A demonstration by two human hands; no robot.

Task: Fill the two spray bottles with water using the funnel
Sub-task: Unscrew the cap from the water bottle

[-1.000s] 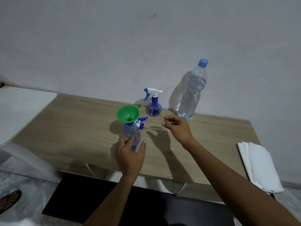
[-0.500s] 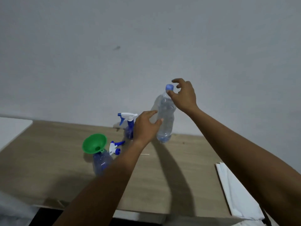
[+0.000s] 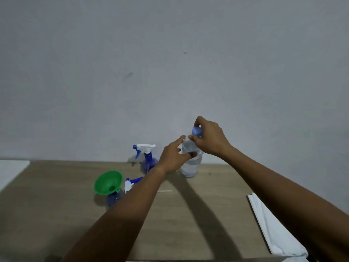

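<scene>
A plain grey-white wall (image 3: 170,63) fills most of what I can see, marked by a small chip (image 3: 184,52) high up and a faint dark smudge (image 3: 129,74) lower to the left. Against it stands a light wooden table (image 3: 47,214). A white surface (image 3: 11,171) sits just beside the table's left end. The light is dim, and long soft shadows lie across the tabletop.

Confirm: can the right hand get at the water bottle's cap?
Likely yes: the right hand pinches the cap; the left hand holds the water bottle lower down, clear of it.
</scene>
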